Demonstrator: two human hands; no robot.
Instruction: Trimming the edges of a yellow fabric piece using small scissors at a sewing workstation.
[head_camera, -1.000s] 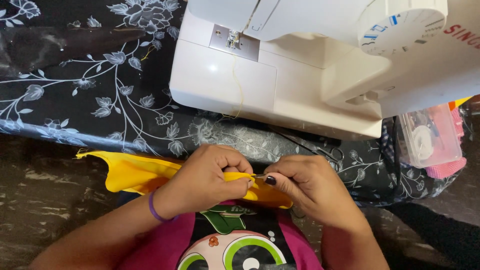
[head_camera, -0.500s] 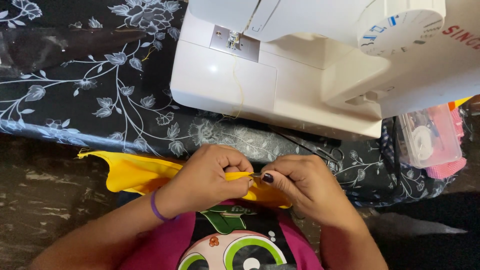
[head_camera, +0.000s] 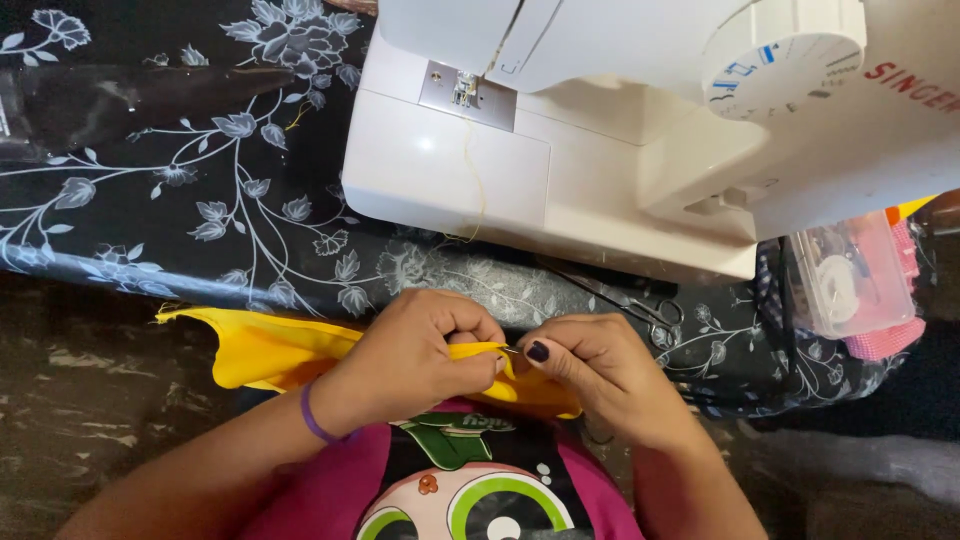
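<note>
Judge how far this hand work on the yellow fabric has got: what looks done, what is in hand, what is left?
Done: the sewing machine is threaded with yellow thread, nothing under its needle. In hand: the left hand pinches the folded edge of the yellow fabric while the right hand works a small metal pin or needle into it. Left: the rest of the fabric hangs loose, and the scissors lie unused.

Table under black floral cloth (head_camera: 200, 200), white sewing machine (head_camera: 560, 170), scissors (head_camera: 640, 305), clear plastic box (head_camera: 850, 280)
</note>
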